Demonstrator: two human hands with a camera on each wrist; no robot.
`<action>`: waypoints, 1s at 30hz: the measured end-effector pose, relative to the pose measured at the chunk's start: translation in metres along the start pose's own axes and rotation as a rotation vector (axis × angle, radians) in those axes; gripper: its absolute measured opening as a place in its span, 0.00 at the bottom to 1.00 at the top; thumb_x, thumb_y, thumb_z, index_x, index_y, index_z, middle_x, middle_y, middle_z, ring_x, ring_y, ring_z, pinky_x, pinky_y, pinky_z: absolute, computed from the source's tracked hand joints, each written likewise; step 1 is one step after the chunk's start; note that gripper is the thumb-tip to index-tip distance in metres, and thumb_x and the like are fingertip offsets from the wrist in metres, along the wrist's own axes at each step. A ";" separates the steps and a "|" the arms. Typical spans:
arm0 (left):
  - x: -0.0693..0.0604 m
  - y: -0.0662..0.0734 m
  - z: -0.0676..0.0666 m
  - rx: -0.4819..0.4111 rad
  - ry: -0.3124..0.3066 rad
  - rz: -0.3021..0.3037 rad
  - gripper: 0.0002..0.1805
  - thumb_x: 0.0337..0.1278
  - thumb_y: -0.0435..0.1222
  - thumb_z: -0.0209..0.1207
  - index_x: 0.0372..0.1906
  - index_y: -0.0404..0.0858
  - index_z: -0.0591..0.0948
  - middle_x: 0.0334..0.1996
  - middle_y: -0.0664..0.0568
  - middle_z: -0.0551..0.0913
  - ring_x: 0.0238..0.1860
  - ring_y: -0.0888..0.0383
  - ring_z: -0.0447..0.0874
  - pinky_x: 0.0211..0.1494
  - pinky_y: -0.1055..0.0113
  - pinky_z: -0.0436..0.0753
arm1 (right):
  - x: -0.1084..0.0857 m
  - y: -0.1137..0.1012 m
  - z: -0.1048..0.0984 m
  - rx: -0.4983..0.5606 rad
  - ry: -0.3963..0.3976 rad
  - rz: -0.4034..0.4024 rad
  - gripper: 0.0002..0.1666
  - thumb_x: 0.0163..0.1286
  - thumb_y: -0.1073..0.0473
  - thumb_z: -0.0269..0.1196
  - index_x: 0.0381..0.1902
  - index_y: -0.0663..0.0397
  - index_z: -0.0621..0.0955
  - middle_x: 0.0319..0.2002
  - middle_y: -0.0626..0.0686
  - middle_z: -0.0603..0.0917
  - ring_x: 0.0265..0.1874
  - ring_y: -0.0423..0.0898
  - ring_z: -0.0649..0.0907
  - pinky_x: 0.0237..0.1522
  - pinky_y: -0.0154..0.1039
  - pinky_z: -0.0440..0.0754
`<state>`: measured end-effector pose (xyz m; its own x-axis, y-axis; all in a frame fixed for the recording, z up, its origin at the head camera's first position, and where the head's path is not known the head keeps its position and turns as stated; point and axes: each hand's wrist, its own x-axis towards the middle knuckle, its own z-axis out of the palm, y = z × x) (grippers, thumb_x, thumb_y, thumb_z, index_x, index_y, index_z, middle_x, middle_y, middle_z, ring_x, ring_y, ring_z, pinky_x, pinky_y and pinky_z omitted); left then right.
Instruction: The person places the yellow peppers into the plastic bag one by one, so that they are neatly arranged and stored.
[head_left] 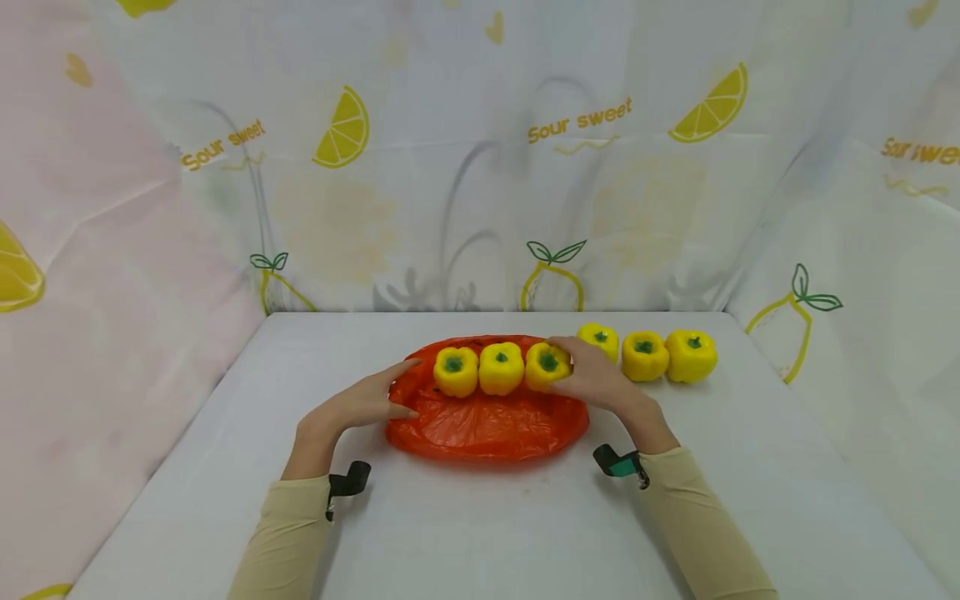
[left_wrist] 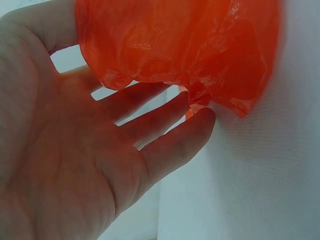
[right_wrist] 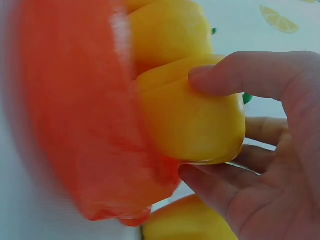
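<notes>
A red plastic bag (head_left: 487,429) lies on the table with a row of yellow bell peppers on it: a left pepper (head_left: 456,372), a middle pepper (head_left: 501,369) and a right pepper (head_left: 547,367). My right hand (head_left: 600,382) grips the right pepper, thumb on the near side and fingers behind, as the right wrist view shows with this pepper (right_wrist: 195,120). At the bag's left end is my left hand (head_left: 363,400), thumb and fingers spread. In the left wrist view its fingers (left_wrist: 175,140) extend loosely along the bag's edge, touching the red plastic (left_wrist: 175,40).
Beyond my right hand, more yellow peppers stand in a row: one (head_left: 599,340) partly behind the hand, another pepper (head_left: 645,357) and a rightmost pepper (head_left: 692,357). The white table (head_left: 480,533) meets a lemon-printed cloth (head_left: 450,208) at its back edge.
</notes>
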<state>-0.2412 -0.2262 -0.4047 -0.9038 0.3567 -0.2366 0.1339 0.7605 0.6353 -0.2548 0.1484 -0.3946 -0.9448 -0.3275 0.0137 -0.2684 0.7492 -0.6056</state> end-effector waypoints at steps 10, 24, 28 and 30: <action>-0.001 0.003 0.000 -0.005 -0.005 -0.013 0.47 0.56 0.45 0.65 0.79 0.52 0.55 0.78 0.44 0.57 0.76 0.40 0.57 0.74 0.35 0.61 | 0.004 0.007 0.008 -0.027 -0.034 -0.037 0.43 0.64 0.53 0.68 0.74 0.51 0.65 0.70 0.56 0.72 0.67 0.57 0.72 0.70 0.60 0.70; 0.001 0.001 0.001 -0.003 0.000 0.000 0.47 0.56 0.46 0.66 0.78 0.52 0.56 0.78 0.43 0.58 0.76 0.39 0.57 0.75 0.36 0.60 | -0.009 0.011 -0.020 -0.004 0.020 -0.101 0.35 0.65 0.57 0.67 0.69 0.50 0.71 0.68 0.57 0.74 0.60 0.58 0.76 0.63 0.59 0.77; 0.001 -0.001 0.001 0.004 0.003 -0.002 0.47 0.56 0.47 0.66 0.78 0.52 0.56 0.78 0.44 0.58 0.76 0.40 0.57 0.76 0.37 0.60 | -0.016 0.018 -0.034 0.044 0.064 -0.106 0.34 0.66 0.59 0.66 0.69 0.52 0.71 0.67 0.58 0.74 0.63 0.59 0.75 0.65 0.59 0.76; 0.001 -0.001 0.000 0.011 0.004 -0.004 0.47 0.57 0.47 0.66 0.79 0.52 0.56 0.78 0.43 0.57 0.76 0.40 0.57 0.76 0.37 0.59 | -0.018 0.022 -0.040 0.088 0.079 -0.096 0.34 0.66 0.59 0.66 0.69 0.53 0.71 0.68 0.58 0.73 0.64 0.60 0.74 0.66 0.59 0.75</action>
<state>-0.2418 -0.2266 -0.4055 -0.9061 0.3511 -0.2362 0.1342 0.7679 0.6263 -0.2512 0.1937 -0.3764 -0.9282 -0.3466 0.1355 -0.3444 0.6618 -0.6659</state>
